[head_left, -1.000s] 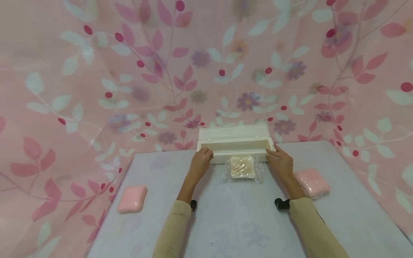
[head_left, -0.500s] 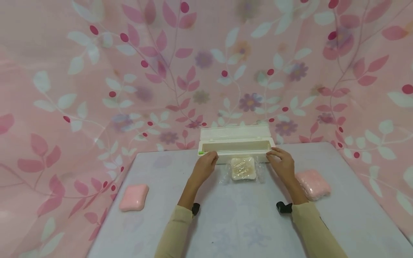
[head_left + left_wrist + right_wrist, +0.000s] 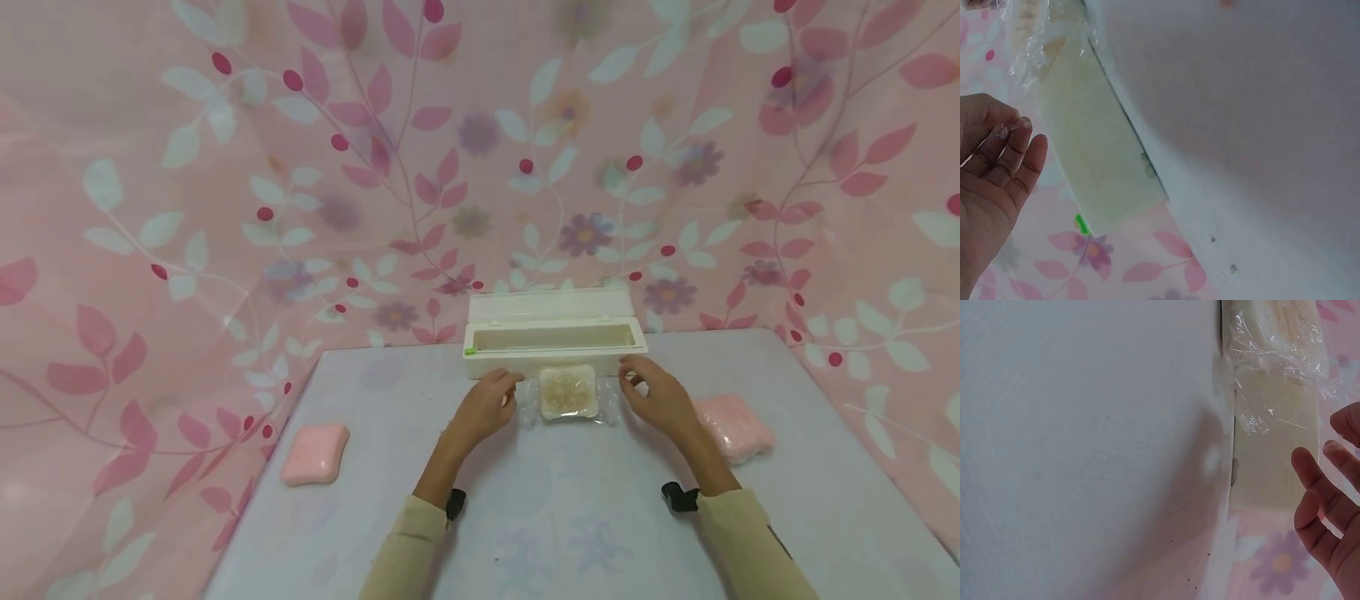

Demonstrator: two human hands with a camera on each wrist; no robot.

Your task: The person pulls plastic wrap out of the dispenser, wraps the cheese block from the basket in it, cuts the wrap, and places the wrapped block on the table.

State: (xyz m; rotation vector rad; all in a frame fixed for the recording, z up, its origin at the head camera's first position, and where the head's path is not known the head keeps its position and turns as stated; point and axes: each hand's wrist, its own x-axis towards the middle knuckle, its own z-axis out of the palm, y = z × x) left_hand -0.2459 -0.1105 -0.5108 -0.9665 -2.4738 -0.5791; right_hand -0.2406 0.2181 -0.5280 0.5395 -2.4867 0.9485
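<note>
A long white box (image 3: 555, 364) stands at the back of the table, its hinged lid (image 3: 551, 306) raised behind it. Directly in front of it sits a cream rounded square block (image 3: 568, 392) in crinkled clear plastic, tan on its face. My left hand (image 3: 487, 408) hovers beside the wrapper's left end, fingers loosely bent. To the wrapper's right, my right hand (image 3: 658, 398) has its fingers spread and slightly curved, close to the box front. In the right wrist view, nothing shows between the fingers (image 3: 1319, 478). A bright green tab (image 3: 471, 352) marks the box's left front corner.
On the left of the table lies a smooth pink rounded square block (image 3: 316, 454). Another pink block (image 3: 735, 427), in shiny plastic, lies beside my right forearm. Pink floral cloth (image 3: 420, 167) hangs behind the table (image 3: 555, 517).
Both hands have come away from the box's front corners toward me, the left also moving right to the wrapper. The green tab has come into view. Box and blocks stay put.
</note>
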